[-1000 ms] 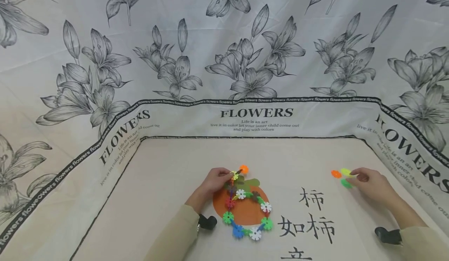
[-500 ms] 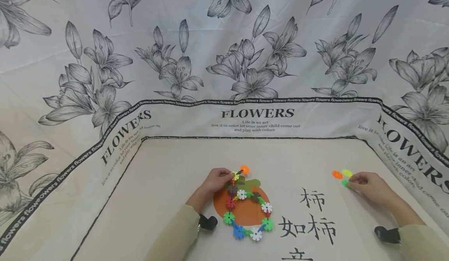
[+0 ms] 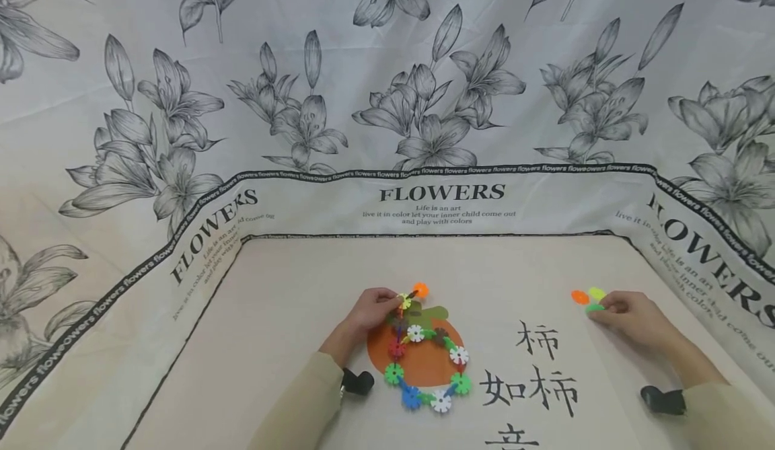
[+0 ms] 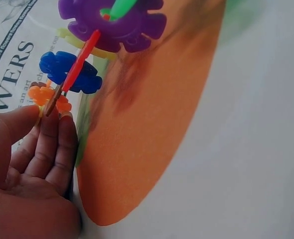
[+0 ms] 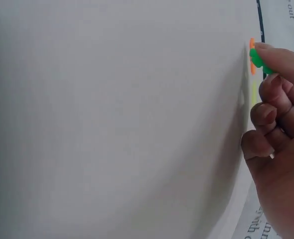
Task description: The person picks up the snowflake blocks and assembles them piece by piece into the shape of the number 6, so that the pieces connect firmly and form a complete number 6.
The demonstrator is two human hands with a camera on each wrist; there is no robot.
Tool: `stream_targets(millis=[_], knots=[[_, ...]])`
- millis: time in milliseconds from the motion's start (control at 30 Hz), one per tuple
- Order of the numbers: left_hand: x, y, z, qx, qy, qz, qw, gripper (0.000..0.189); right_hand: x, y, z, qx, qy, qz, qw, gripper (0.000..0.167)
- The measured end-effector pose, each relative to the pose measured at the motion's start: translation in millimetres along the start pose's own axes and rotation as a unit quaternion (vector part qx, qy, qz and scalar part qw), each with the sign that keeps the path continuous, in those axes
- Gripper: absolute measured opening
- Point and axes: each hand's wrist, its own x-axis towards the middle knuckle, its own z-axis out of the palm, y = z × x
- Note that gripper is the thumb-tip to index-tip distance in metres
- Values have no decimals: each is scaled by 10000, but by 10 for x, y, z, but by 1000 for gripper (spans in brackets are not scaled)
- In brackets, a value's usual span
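Observation:
My left hand [image 3: 374,310] pinches the top of a chain of linked, notched plastic snowflake discs [image 3: 440,401]. A yellow disc [image 3: 403,301] sits at its fingertips, with an orange disc [image 3: 420,290] joined just beyond. Below, the chain bends into a ring of white, green, blue and red pieces. The left wrist view shows a purple disc [image 4: 137,30] and a blue disc [image 4: 70,72] close to the fingers. Far to the right, my right hand [image 3: 632,315] pinches a green snowflake disc [image 5: 257,59] between thumb and finger, tilted on edge in the right wrist view.
A loose orange disc [image 3: 579,296] and a yellow disc [image 3: 596,292] lie beside the right hand. The pale tablecloth [image 3: 303,268] bears a printed persimmon [image 3: 424,362] and black characters [image 3: 537,340]. Flower-printed fabric [image 3: 442,201] rises behind and at both sides.
The right hand has closed thumb and finger on the green disc, which has shifted slightly up and left. The left hand and the chain keep their place.

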Motion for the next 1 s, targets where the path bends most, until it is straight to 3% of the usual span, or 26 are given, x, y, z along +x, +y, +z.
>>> stream_targets(millis=[233, 433, 800, 1000], knots=[[-5, -23, -24, -122, -36, 31, 9999, 21, 80, -657, 263, 171, 131, -657, 9976, 26], [8, -30, -14, -262, -108, 51, 9996, 20, 181, -1129, 490, 400, -93, -1015, 9940, 14], [-42, 13, -30, -120, -310, 135, 9994, 26, 330, -1593, 976, 1048, -447, -1607, 9804, 13], [-47, 17, -18, -13, -374, 151, 9992, 26, 431, -1791, 1233, 1408, -659, -1534, 9759, 11]])
